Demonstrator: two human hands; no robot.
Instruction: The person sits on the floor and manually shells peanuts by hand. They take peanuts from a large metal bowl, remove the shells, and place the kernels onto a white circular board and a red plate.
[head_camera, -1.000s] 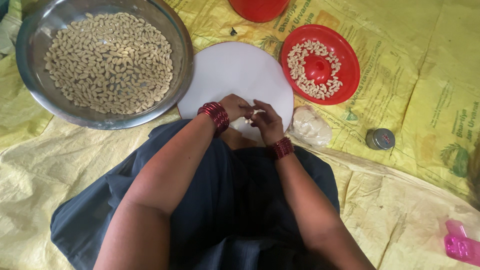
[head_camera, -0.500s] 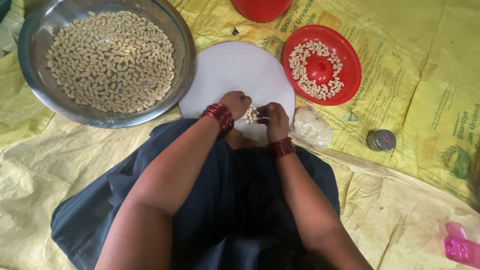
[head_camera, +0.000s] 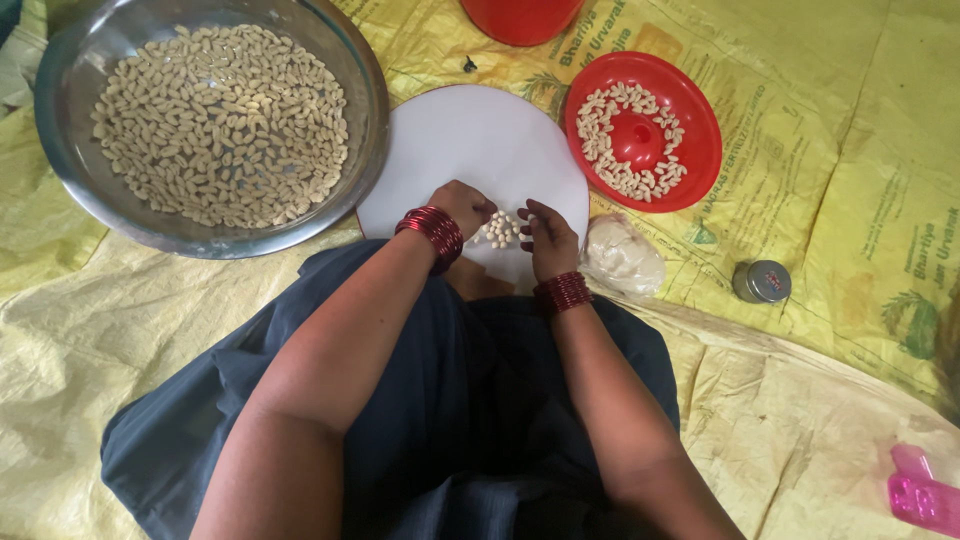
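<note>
We cup the small heap of pale nuts between our left hand and right hand, both half-curled, gripping nothing. We keep the fingers low on the white round board so none escape.

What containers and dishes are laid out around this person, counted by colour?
Steel bowl of nuts: 1
Red dishes: 2, the ringed dish holding nuts and one cut off at the top edge
White round board: 1
Small grey tin: 1
Total: 5
</note>
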